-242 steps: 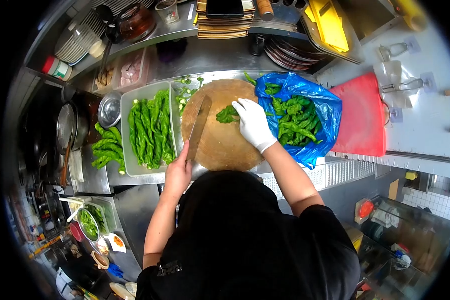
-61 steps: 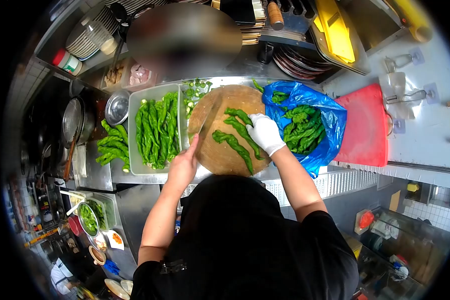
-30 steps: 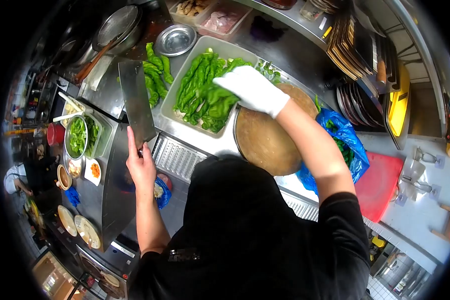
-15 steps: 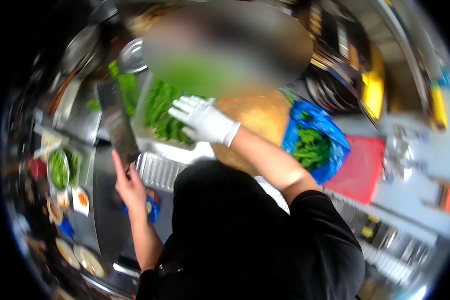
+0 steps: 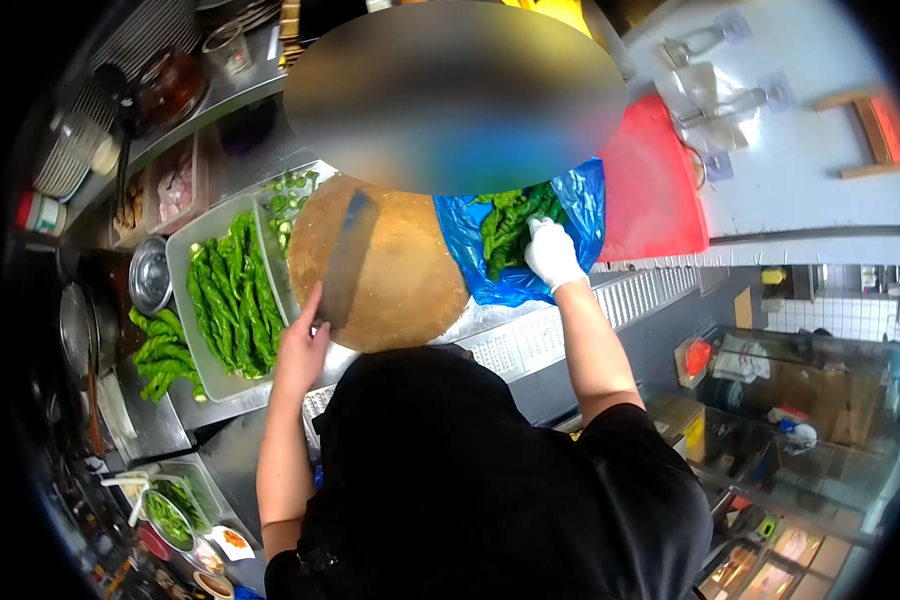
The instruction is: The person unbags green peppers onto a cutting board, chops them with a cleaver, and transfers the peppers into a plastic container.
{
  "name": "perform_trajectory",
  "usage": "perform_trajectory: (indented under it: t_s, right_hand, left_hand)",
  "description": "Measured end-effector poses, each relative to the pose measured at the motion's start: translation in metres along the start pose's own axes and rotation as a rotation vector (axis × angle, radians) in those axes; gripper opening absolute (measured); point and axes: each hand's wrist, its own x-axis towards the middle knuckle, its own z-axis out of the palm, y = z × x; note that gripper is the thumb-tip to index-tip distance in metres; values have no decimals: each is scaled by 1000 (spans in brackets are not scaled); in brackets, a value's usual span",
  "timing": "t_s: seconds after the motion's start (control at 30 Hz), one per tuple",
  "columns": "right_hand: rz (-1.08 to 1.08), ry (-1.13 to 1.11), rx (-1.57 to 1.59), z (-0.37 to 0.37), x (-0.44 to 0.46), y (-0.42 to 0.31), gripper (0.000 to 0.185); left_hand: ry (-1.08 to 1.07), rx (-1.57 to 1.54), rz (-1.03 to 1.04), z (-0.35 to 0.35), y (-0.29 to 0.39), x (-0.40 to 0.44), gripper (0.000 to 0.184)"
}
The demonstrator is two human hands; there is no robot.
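Note:
My bare left hand [image 5: 303, 345] holds a wide-bladed cleaver [image 5: 349, 260], whose blade lies over the left part of the round wooden chopping block [image 5: 410, 270]. My right hand [image 5: 553, 252], in a white glove, reaches into the blue plastic bag [image 5: 582, 205] and touches the green peppers [image 5: 508, 230] there; its fingertips are hidden among them. Left of the block, long green peppers [image 5: 232, 300] lie side by side in a clear plastic tub [image 5: 185, 290]. Cut pepper tops [image 5: 288, 205] sit between tub and block.
More green peppers [image 5: 165, 350] lie left of the tub, below a metal bowl [image 5: 150, 275]. A red board [image 5: 655, 190] is right of the bag. Raw meat [image 5: 175, 190] fills a container behind. A blurred oval hides the top middle.
My gloved hand has gone from the tub to the blue bag. The cleaver has come back over the block. The view has turned toward the right.

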Motion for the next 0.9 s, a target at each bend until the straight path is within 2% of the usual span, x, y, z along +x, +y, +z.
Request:
perform_trajectory:
  t_s: [0.07,0.13,0.17,0.2,0.23,0.33,0.47,0.53,0.57,0.6,0.63,0.67,0.7,0.73,0.77,0.8,0.9]
  right_hand:
    - [-240,153,-45,13,5,28,49]
    - [-379,198,-157,9,12,33,51]
    - [-407,119,-167,8,18,33,64]
    - [-442,118,-246,15,21,33,59]
    - [-473,74,-309,20,27,33,62]
    - [-577,-78,-450,34,50,34,70]
    - [-618,-203,-473,27,68,29,77]
    - [-704,-210,-332,20,72,34,73]
    - [-720,-230,-249,12,73,33,71]
    - [-809,27,-118,27,74,46,70]
    - [-789,-95,-123,21,76,48,71]
    - [-802,-89,-78,22,78,50,87]
    - [-727,-186,-137,24,76,53,97]
    - [-739,-179,-212,18,78,44,104]
    - [-750,-140,-261,28,81,51,108]
    - [-789,-11,-294,35,82,53,106]
    - [-702,-163,-380,40,91,52,111]
  left_hand:
    - [165,43,145,3,-22,18,77]
    - [271,164,227,-1,-23,23,78]
    - [306,186,233,-4,-22,23,78]
    - [344,208,240,-6,-22,22,78]
    - [371,183,295,-6,-21,22,78]
    - [295,184,270,-9,-8,7,78]
    - [310,166,235,6,-13,-6,80]
    - [371,158,277,15,-24,-9,80]
    - [291,113,143,11,-18,-17,80]
    - [312,61,216,15,-18,-22,80]
    - [295,36,187,19,-19,-28,78]
    - [272,10,124,19,-11,-35,75]
    - [186,36,-3,16,-1,-42,73]
    - [334,71,239,26,-20,-41,73]
    - [268,42,114,23,-10,-46,71]
    - [277,21,143,25,-10,-47,70]
    - [334,15,194,34,-16,-43,71]
